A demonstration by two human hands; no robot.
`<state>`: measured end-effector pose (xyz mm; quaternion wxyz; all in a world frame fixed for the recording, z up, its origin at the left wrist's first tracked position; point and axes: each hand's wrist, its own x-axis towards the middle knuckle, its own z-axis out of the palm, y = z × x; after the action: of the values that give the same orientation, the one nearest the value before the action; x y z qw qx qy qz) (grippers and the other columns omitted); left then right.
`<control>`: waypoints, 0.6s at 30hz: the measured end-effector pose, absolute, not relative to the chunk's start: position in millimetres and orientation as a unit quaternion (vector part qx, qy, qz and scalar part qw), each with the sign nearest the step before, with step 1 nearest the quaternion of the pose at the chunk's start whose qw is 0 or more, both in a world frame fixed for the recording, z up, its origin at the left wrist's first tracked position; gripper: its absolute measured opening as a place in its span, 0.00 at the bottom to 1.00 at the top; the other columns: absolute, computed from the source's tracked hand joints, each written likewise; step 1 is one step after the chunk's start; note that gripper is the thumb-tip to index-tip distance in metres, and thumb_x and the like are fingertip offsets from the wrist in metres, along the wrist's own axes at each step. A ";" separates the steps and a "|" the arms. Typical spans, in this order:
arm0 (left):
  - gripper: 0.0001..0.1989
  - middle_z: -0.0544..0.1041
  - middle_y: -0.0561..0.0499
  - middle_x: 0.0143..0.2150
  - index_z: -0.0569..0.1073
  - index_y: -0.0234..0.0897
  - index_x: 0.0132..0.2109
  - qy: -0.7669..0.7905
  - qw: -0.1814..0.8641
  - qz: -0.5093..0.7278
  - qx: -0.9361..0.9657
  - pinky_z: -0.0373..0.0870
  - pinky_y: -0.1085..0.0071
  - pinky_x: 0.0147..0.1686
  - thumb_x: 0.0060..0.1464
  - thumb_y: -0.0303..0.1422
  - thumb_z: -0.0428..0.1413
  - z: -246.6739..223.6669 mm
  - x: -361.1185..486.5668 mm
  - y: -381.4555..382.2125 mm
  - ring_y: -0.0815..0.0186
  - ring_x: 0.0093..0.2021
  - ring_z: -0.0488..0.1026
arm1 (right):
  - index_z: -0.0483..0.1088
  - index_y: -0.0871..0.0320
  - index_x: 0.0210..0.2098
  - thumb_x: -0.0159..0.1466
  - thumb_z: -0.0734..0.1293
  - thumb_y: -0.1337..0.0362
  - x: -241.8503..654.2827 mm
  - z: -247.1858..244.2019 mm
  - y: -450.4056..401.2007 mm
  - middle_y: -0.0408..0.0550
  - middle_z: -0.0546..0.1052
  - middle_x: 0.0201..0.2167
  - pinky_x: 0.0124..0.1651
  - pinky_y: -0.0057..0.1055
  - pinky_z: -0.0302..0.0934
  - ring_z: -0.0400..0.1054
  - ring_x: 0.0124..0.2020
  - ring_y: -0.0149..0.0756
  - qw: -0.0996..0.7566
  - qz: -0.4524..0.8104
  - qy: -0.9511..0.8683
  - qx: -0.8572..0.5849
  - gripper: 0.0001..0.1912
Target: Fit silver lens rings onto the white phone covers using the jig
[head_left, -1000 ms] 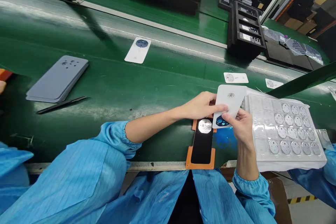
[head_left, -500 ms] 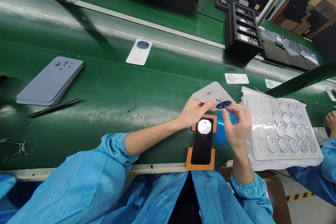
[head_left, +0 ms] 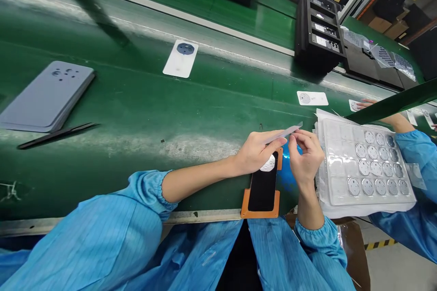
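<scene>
A thin white phone back cover (head_left: 285,132) is seen almost edge-on above the bench. My left hand (head_left: 255,152) is closed on its left part, thumb along the near side. The fingers of my right hand (head_left: 305,154) are pinched at the cover's right end. Below them lies a black phone-shaped plate (head_left: 262,191) with a round silvery piece (head_left: 268,163) at its top, set in an orange holder (head_left: 246,202). My left hand hides part of the holder. A blue shiny round thing (head_left: 288,170) sits under my right hand, partly covered.
At right a clear plastic tray (head_left: 336,191) holds round silver discs in rows. A grey cover stack (head_left: 44,95) and black tweezers (head_left: 56,135) lie left. White covers (head_left: 179,66) rest along the belt. A co-worker's hand (head_left: 370,103) reaches past a green bar (head_left: 392,104).
The cover has been tilted from showing its face to nearly edge-on, between both hands. The co-worker's hand has moved to a white cover on the belt. The view has shifted slightly.
</scene>
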<state>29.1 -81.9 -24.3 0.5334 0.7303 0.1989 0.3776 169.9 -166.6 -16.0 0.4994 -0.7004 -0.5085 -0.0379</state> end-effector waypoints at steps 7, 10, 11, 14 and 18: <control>0.22 0.76 0.45 0.63 0.73 0.36 0.63 0.157 0.552 0.358 0.736 0.76 0.66 0.57 0.67 0.38 0.51 -38.3 30.7 -90.2 0.58 0.57 0.79 | 0.73 0.55 0.32 0.64 0.66 0.65 163.1 -11.1 -158.5 0.49 0.79 0.36 0.44 0.37 0.71 0.74 0.38 0.38 0.470 -0.060 -0.499 -0.726 0.06; 0.21 0.81 0.43 0.55 0.78 0.33 0.56 0.244 0.621 0.346 0.660 0.78 0.63 0.55 0.68 0.43 0.51 -37.9 30.5 -85.1 0.55 0.52 0.81 | 0.70 0.55 0.27 0.61 0.64 0.66 180.2 -14.4 -161.2 0.46 0.77 0.31 0.42 0.35 0.69 0.72 0.35 0.37 0.463 -0.059 -0.475 -0.746 0.06; 0.23 0.82 0.42 0.53 0.78 0.32 0.54 0.275 0.650 0.353 0.614 0.79 0.62 0.54 0.67 0.46 0.52 -36.4 28.8 -81.3 0.54 0.51 0.81 | 0.70 0.55 0.27 0.60 0.64 0.67 188.3 -16.1 -164.8 0.45 0.76 0.30 0.40 0.35 0.68 0.71 0.34 0.37 0.462 -0.045 -0.449 -0.763 0.06; 0.29 0.79 0.39 0.57 0.74 0.33 0.58 0.312 0.709 0.380 0.506 0.81 0.59 0.53 0.63 0.53 0.56 -30.5 20.0 -70.4 0.53 0.53 0.80 | 0.73 0.56 0.28 0.59 0.66 0.65 203.8 -19.9 -179.8 0.44 0.76 0.28 0.36 0.34 0.67 0.70 0.29 0.36 0.451 0.005 -0.368 -0.813 0.05; 0.29 0.81 0.40 0.54 0.77 0.32 0.55 0.325 0.667 0.347 0.574 0.78 0.58 0.57 0.63 0.54 0.55 -27.3 11.7 -76.5 0.52 0.54 0.79 | 0.76 0.57 0.34 0.64 0.66 0.61 181.5 -17.0 -186.8 0.47 0.80 0.32 0.39 0.35 0.70 0.74 0.31 0.37 0.448 0.018 -0.445 -0.775 0.08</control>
<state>11.7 -76.5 -27.3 0.6672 0.5736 0.3251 0.3465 181.5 -186.8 -17.0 0.4478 -0.7753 -0.4451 0.0178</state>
